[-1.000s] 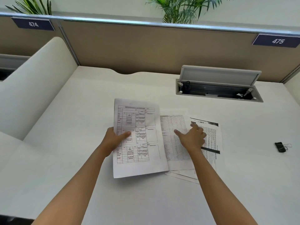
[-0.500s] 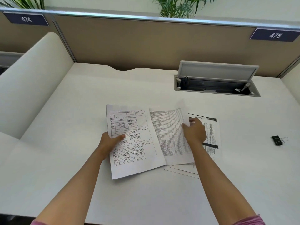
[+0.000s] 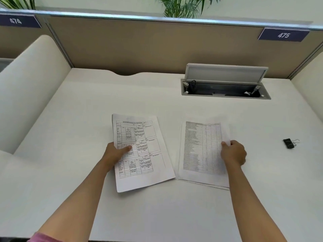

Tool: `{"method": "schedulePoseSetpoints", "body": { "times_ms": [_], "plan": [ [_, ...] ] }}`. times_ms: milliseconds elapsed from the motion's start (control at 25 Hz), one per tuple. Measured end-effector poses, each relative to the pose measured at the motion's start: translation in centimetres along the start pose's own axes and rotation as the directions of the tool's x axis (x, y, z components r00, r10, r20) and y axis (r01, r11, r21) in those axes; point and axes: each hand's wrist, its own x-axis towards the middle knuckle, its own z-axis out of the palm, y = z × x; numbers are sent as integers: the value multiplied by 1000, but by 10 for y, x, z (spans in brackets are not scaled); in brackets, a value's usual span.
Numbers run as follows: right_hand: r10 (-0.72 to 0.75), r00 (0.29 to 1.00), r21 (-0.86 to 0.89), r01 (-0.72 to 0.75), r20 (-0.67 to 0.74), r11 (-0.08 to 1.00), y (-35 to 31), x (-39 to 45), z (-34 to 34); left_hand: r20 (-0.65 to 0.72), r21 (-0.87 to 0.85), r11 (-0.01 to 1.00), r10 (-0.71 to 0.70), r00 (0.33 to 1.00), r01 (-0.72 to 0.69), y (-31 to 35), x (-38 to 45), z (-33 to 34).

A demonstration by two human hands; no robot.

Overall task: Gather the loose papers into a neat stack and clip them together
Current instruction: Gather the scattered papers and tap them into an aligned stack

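Observation:
A printed form sheet with table boxes (image 3: 146, 151) lies tilted on the white desk, and my left hand (image 3: 116, 152) grips its left edge with the thumb on top. To its right a sheet with a fine-lined table (image 3: 202, 147) rests on top of other papers, whose edges show below it (image 3: 201, 183). My right hand (image 3: 233, 152) pinches the right edge of that sheet. A black binder clip (image 3: 289, 143) lies alone on the desk, far to the right of both hands.
The white desk (image 3: 87, 105) is bounded by a tan partition at the back and cream side dividers. An open cable hatch (image 3: 225, 89) with a raised lid sits at the back right. Plants show above the partition.
My right hand has slid the lined sheet to the right, over the text page that showed before. The form sheet in my left hand now lies apart from it, with a gap between them.

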Motion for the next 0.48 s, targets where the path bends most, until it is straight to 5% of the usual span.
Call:
{"method": "schedulePoseSetpoints", "body": {
  "times_ms": [240, 480],
  "plan": [
    [58, 988, -49, -52, 140, 997, 1, -4, -3, 8, 12, 1000, -6, 1000, 6, 0, 0, 0],
    [-72, 997, 73, 72, -7, 995, 1, -8, -5, 16, 10, 1000, 3, 1000, -3, 1, 0, 0]
  ]
}}
